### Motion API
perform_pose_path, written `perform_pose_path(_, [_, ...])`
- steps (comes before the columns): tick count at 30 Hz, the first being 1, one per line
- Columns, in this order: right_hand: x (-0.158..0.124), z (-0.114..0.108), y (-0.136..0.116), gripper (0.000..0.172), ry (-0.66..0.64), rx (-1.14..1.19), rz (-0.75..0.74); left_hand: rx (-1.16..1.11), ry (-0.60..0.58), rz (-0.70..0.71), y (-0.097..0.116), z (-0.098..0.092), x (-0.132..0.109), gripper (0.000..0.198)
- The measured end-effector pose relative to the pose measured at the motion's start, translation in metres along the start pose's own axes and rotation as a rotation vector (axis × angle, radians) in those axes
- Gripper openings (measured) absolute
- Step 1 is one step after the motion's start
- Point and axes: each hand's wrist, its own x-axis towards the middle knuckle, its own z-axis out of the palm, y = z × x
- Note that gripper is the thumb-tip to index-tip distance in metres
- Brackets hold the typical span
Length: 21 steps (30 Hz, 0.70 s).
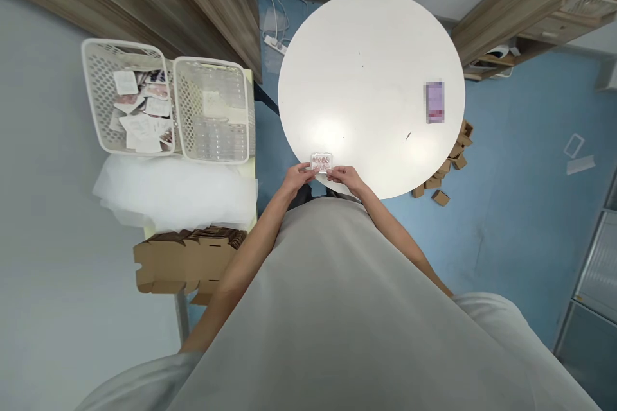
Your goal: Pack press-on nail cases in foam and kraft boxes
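At the near edge of a round white table [371, 70], both my hands hold a small clear plastic box [322, 161] with small pinkish-red pieces showing in it. My left hand [299, 178] grips its left corner between thumb and fingers. On the right corner, the fingers of my right hand [345, 177] are pinched. The pieces are too small to name, and the underside of the box is hidden.
To the left stand a white basket [91, 99] of small packets and another basket [186, 122] of clear plastic boxes. White foam sheets [178, 192] and flat cardboard boxes [186, 263] lie nearer. A blurred purple item [434, 103] rests on the table; small brown boxes [440, 198] are on the floor.
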Motion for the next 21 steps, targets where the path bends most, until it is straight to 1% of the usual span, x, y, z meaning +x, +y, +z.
perform_pose_path(5, [0.009,0.004,0.002,0.043,-0.008,-0.010,-0.009,-0.010,0.019,0.004,-0.001,-0.003,0.003,0.065])
perform_pose_path(8, [0.019,0.007,-0.002,0.044,0.022,-0.018,-0.004,-0.049,0.022,0.032,0.003,-0.003,0.004,0.067])
perform_pose_path(10, [0.029,0.012,-0.007,0.041,0.052,-0.028,-0.001,-0.076,0.022,0.050,0.007,-0.005,0.005,0.066])
perform_pose_path(13, [0.053,0.021,-0.019,0.036,0.092,-0.041,-0.003,-0.092,0.053,0.048,0.017,-0.008,0.008,0.064])
perform_pose_path(16, [0.082,0.031,-0.034,0.033,0.129,-0.054,-0.005,-0.091,0.081,0.050,0.026,-0.014,0.009,0.062])
perform_pose_path(19, [0.110,0.038,-0.045,0.032,0.184,-0.072,0.004,-0.093,0.081,0.092,0.031,-0.020,0.006,0.061])
perform_pose_path(21, [0.123,0.039,-0.050,0.031,0.233,-0.095,0.026,-0.089,0.089,0.113,0.031,-0.025,0.002,0.060])
